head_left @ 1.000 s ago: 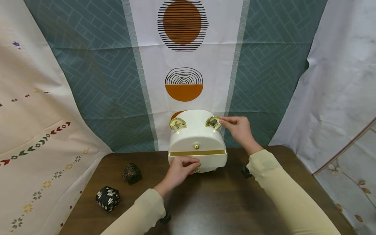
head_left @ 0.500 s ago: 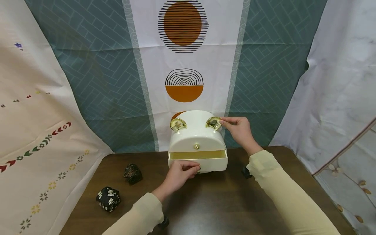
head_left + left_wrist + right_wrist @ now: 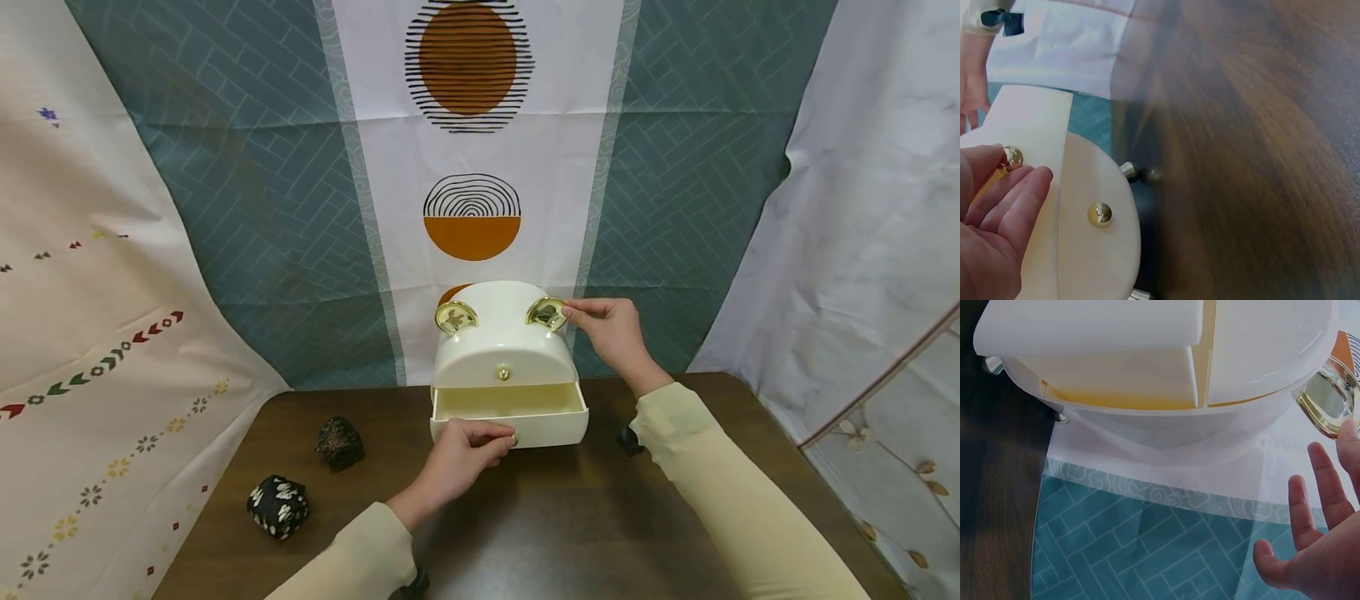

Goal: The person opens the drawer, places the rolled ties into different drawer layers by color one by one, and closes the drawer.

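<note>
Well left of the left fingers, a black, many-sided block with white print (image 3: 277,507) sits on the dark brown wooden desk (image 3: 577,533); closer to those fingers and farther back, a dark, mottled, angular lump (image 3: 340,443). Here's the left hand (image 3: 456,460), thumb and forefinger pinching a small round gold knob (image 3: 1014,155)! That knob is on a glossy white drawer (image 3: 558,430), which juts out, its pale inside showing just behind the fingers. Beyond and above them, a shiny gold ear-shaped piece (image 3: 456,317) tops the rounded, glossy white cabinet (image 3: 501,321), and a second round gold knob (image 3: 503,373) gleams over the drawer's gap. On to the matching gold ear (image 3: 545,313): the right hand (image 3: 615,333) has its rim between thumb and forefinger, other fingers spread. Right of those, well apart, hangs a white marbled cloth (image 3: 870,275).
</note>
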A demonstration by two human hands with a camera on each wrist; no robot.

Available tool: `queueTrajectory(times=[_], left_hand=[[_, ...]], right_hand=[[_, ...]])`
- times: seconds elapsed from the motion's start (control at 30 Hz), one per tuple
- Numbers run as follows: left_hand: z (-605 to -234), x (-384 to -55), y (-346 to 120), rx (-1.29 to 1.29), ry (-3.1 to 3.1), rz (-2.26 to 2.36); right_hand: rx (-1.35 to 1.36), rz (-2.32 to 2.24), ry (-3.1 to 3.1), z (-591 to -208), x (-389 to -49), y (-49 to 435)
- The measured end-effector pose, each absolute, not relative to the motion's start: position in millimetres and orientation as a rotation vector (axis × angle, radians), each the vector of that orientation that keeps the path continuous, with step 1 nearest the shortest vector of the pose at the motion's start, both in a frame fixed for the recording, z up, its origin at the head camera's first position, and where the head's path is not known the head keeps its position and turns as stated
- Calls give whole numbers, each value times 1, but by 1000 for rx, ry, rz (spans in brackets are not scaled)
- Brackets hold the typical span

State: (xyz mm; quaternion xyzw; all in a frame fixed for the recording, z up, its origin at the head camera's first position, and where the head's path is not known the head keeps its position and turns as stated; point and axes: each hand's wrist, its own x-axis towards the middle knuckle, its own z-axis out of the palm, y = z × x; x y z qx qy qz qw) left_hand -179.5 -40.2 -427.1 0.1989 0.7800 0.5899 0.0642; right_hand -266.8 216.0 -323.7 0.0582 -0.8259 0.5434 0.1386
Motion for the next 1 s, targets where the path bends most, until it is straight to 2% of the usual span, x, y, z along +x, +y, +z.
queueTrajectory(times=[0.2,0.77,1.0], left_hand=[[-402,-160,-40,601,2346,1775],[-399,-149,-36,585,2366,1757],[-417,-160,-36,585,2359,1765]], right_hand=[[176,1563,-2390,-323,-265,217],[169,1552,-2392,-325,-267,219],[192,1557,-2399,-324,-265,219]])
